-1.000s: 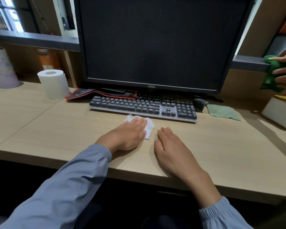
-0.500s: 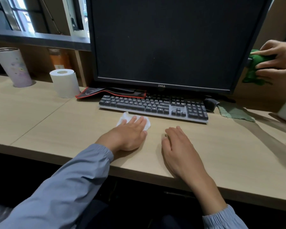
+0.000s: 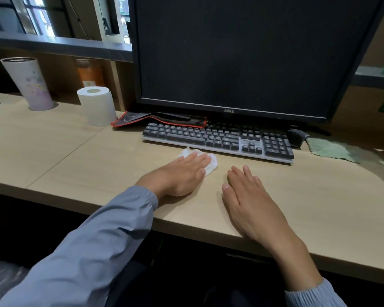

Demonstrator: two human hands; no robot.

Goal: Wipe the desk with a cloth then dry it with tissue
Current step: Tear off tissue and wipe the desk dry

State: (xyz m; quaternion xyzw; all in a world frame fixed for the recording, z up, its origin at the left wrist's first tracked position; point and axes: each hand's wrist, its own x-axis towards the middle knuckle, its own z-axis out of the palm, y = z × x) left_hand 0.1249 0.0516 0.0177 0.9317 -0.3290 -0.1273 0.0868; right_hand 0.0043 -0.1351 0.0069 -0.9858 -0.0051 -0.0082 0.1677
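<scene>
- The left grip lies flat with straight fingers, pressing a crumpled white tissue onto the pale wooden bench, just in front of the keyboard.
- The right grip rests palm down on the bench beside it, fingers slightly spread.
- A green cloth lies flat to the right of the keyboard, next to a dark mouse.
- A dark monitor stands behind the keyboard.
- A toilet roll and a tall pale cup stand upright further left.
- Blue-grey sleeves cover both forearms.
</scene>
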